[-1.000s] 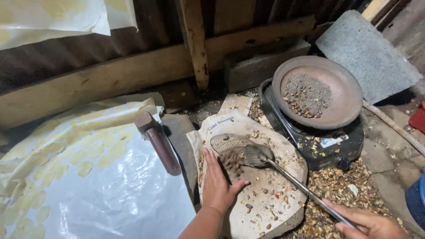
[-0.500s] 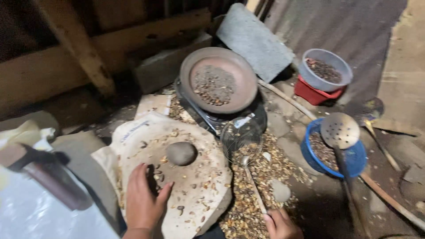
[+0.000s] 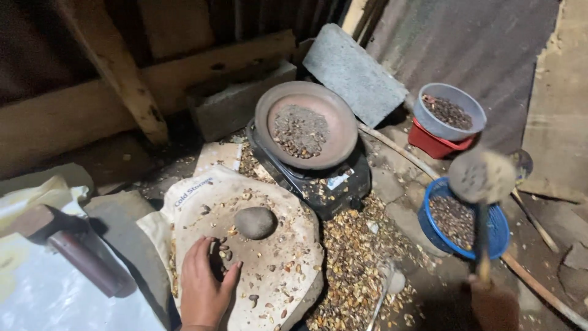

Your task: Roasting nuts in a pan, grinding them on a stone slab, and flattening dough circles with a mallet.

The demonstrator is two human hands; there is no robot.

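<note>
Down on the floor, we rest our left hand [image 3: 205, 287] flat and released on the slab [image 3: 278, 270], fingers spread beside a few dark nuts [image 3: 223, 252] near the small hollow. A rounded stone [image 3: 255, 222] sits just beyond the fingertips, apart from them. Our right hand [image 3: 490, 300] sits at the lower right edge, dim and half cut off; it is clenched on the thin handle of a ladle [image 3: 482, 176], whose bowl hangs blurred over the blue basket [image 3: 429, 224]. We cannot tell what the bowl carries, or whether it carries anything.

As for progress, we judge the work well under way but far from finished. The blue basket holds a dark layer of nuts, and a grey bowl [image 3: 449, 110] stacked on a red tub [image 3: 432, 144] holds more. The round pan [image 3: 306, 124] on the black burner [image 3: 318, 184] carries only a thin patch of nuts at its middle. A wide drift of pale shells [image 3: 355, 257] lies between slab and basket, which suggests plenty has been cracked already. Only a handful of nuts and scraps lie on the slab itself, so that surface looks nearly spent for this round, while the pan's load remains to be handled.

A hammer [image 3: 67, 245] lies untouched at the left on a plastic sheet [image 3: 55, 300], well apart from both hands.
</note>
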